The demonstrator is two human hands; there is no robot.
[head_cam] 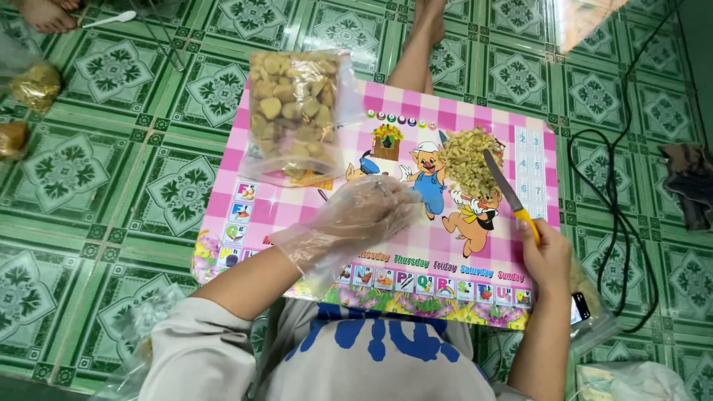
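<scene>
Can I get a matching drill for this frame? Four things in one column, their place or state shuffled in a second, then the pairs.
Things:
1. knife
2. clear bag of tan pieces
3. pile of chopped bits
4. left hand

Place or state:
A. loose heap on the pink mat, right part, under the blade
B. covered by a clear plastic glove, over the mat's middle
C. held by its yellow handle in the right hand
D. lying on the mat's upper left corner

Pairs: 1-C, 2-D, 3-A, 4-B
</scene>
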